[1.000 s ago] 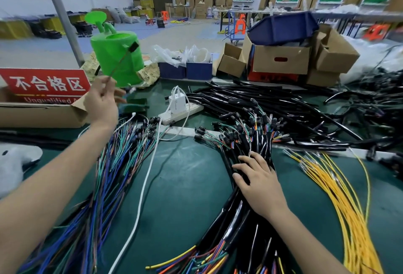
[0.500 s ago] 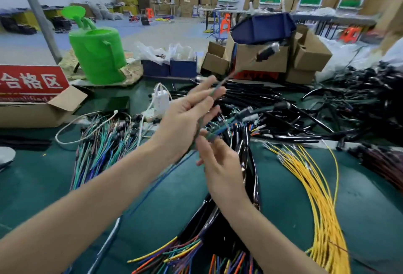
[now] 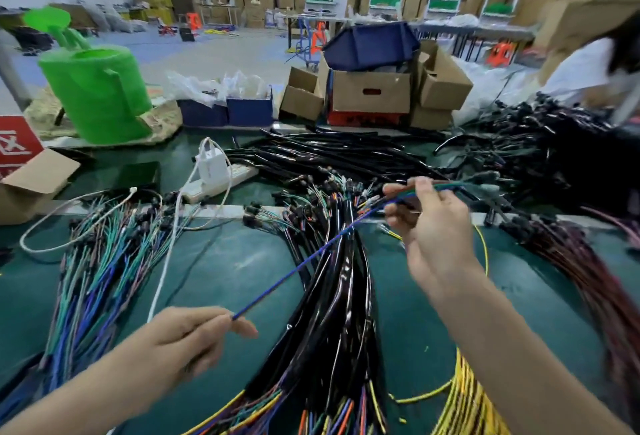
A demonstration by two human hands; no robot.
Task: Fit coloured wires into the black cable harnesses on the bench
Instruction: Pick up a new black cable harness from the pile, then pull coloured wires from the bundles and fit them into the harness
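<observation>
A blue wire [image 3: 304,259] stretches taut above the green bench. My left hand [image 3: 194,336] pinches its near end low at the centre left. My right hand [image 3: 433,226] is raised to the right and grips the far end together with a few green and blue wires and a black harness end [image 3: 485,188]. Under the wire lies a thick bundle of black cable harnesses [image 3: 332,313] with coloured wire ends. A pile of loose blue and green wires [image 3: 100,268] lies on the left.
Yellow wires [image 3: 464,396] lie at the lower right, dark red ones [image 3: 588,278] at the far right. A white power strip with charger [image 3: 214,175], a green watering can [image 3: 97,95], cardboard boxes [image 3: 370,91] and more black cables [image 3: 346,157] sit at the back. A person in white [image 3: 588,67] stands at right.
My hands have drawn apart: the left dropped toward me with the blue wire's end, the right rose and moved right holding the other end. The wire is now pulled straight.
</observation>
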